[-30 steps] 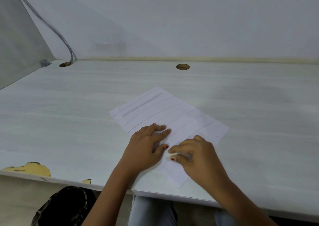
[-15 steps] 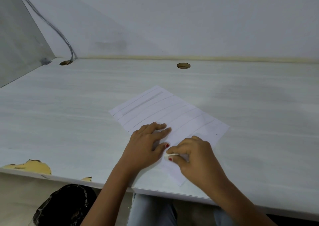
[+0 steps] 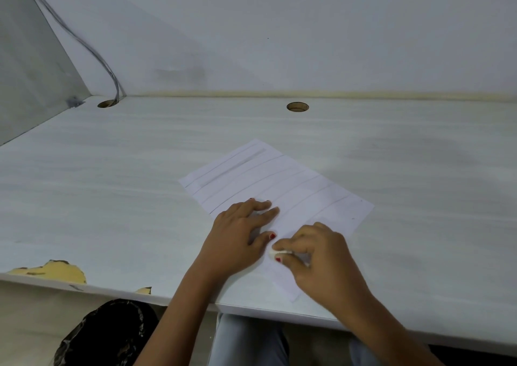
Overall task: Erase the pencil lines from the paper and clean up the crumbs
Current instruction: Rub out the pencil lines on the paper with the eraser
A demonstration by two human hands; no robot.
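A white sheet of paper with several slanted pencil lines lies askew on the pale desk. My left hand lies flat on the sheet's near left part, fingers straight, pressing it down. Just to its right, my right hand pinches a small white eraser between thumb and fingers, its tip on the paper near the sheet's lower end. The nearest part of the paper is hidden under both hands. Crumbs are too small to make out.
Two round cable holes, the left cable hole and the middle cable hole, sit along the back of the desk, with a grey cable running into the left one. The front edge has chipped laminate. A dark bag lies below the desk.
My right hand with the eraser has shifted slightly left along the paper, towards my left thumb. My left hand has stayed in place on the sheet.
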